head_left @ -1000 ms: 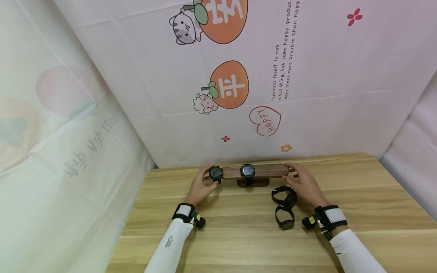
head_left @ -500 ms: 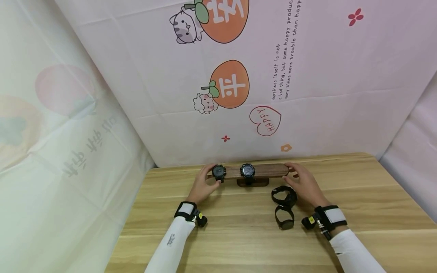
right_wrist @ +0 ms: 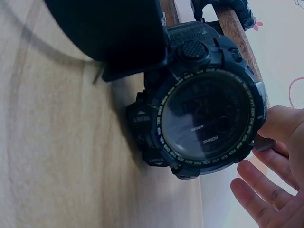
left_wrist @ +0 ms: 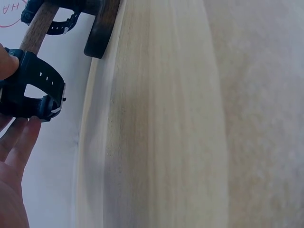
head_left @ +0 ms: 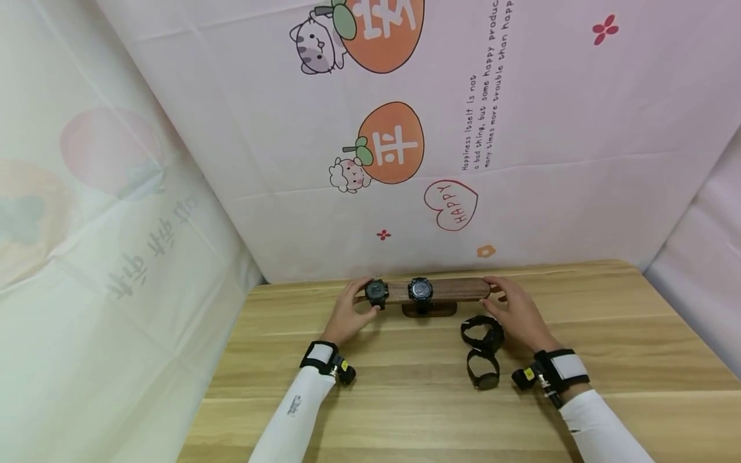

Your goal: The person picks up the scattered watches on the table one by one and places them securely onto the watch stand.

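Observation:
My left hand (head_left: pixel 348 316) pinches a dark digital watch (head_left: pixel 377 291) between thumb and fingers. Its closed strap loops round the left end of the wooden watch stand (head_left: pixel 463 289); in the left wrist view the strap loop (left_wrist: pixel 52 83) hangs below the bar. Another black watch (head_left: pixel 420 290) sits on the middle of the bar. At the bar's right end my right hand (head_left: pixel 517 313) grips the wood between thumb and fingers. In the right wrist view a large digital watch (right_wrist: pixel 206 116) fills the middle and covers part of the bar.
Two watches lie on the table in front of the right hand: a bulky black one (head_left: pixel 492 335) and a slimmer one (head_left: pixel 487 381) nearer me. The stand's foot (head_left: pixel 429 310) rests on the wooden table (head_left: pixel 405 411). A printed cloth (head_left: pixel 289 238) hangs right behind the table.
My left hand has slid the watch rightward along the bar, from its left tip further onto it. The right hand has stayed on the bar's right end.

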`<state>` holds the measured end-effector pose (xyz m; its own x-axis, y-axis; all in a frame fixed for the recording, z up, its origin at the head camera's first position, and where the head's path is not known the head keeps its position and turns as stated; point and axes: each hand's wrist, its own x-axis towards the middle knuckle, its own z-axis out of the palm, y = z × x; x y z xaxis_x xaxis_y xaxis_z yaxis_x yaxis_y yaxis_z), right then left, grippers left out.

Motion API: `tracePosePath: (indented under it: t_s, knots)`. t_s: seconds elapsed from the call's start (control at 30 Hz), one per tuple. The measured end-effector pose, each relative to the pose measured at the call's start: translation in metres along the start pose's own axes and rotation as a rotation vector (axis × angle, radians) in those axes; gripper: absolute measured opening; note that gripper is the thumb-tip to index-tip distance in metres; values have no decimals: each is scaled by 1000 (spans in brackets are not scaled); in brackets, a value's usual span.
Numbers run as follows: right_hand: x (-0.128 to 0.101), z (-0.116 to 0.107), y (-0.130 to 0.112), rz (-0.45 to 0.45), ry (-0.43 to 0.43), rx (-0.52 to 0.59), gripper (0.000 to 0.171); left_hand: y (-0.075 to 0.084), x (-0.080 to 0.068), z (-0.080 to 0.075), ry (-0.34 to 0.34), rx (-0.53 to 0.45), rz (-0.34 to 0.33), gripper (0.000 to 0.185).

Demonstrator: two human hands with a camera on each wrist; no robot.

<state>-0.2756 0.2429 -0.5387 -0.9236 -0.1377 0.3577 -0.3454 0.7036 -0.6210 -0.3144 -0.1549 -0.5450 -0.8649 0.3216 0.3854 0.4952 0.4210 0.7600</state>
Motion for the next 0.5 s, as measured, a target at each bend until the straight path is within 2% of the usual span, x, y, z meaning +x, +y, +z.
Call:
tracePosePath:
  t_s: [0.33,0.5]
  knots:
    - [1,1,4,1,-14,6,55,-2,3,5,-7,-53,12,70]
    - [1,1,4,-2,-9,4,54,-2,4,8,2,-48,25,69]
